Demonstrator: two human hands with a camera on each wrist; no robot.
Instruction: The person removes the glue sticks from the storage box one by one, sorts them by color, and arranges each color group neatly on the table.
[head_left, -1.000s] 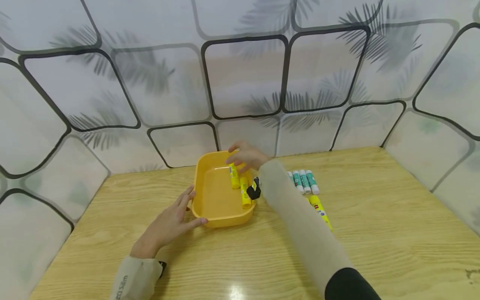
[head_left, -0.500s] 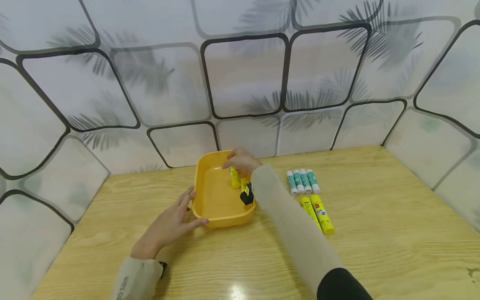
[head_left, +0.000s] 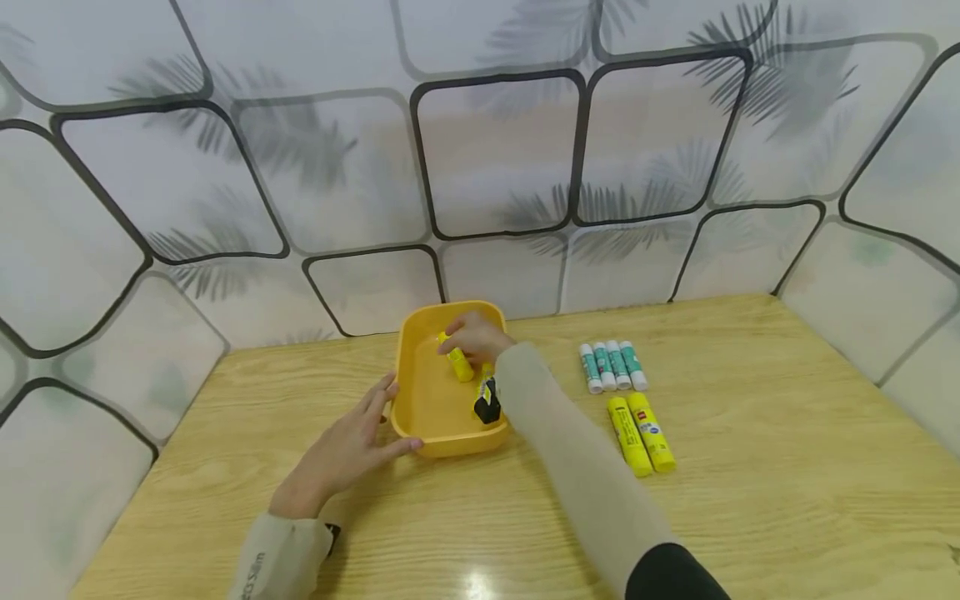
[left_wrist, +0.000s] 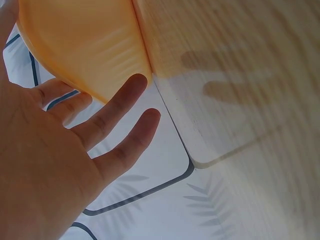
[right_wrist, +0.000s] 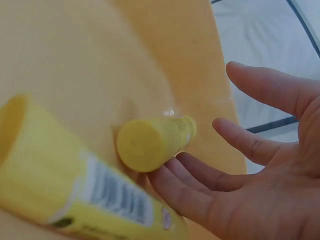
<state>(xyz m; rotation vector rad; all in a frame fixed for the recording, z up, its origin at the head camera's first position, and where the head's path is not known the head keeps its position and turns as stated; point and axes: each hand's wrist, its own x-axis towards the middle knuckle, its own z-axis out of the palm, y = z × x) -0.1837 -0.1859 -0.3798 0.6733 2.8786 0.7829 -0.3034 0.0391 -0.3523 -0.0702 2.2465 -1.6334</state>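
A yellow-orange plastic tray [head_left: 431,408] stands on the wooden table. My left hand [head_left: 341,458] rests on its left side, thumb at the front rim. In the left wrist view, the fingers are extended along the outside of the tray wall [left_wrist: 85,40]. Inside the tray, my right hand [head_left: 478,337] touches a yellow glue stick [head_left: 460,367] from its right; the right wrist view has the lower fingertips against that glue stick [right_wrist: 145,145], thumb held apart. A second yellow glue stick [right_wrist: 45,165] lies nearer the right wrist, partly hidden in the head view.
To the right of the tray lie two more yellow glue sticks [head_left: 640,435], side by side. Behind them is a row of several small white-and-teal glue sticks [head_left: 612,367]. A patterned curtain [head_left: 495,167] hangs along the table's back edge.
My right hand has moved down into the tray, and the farther yellow glue stick has shifted left and tilted. The left hand keeps its place on the tray.
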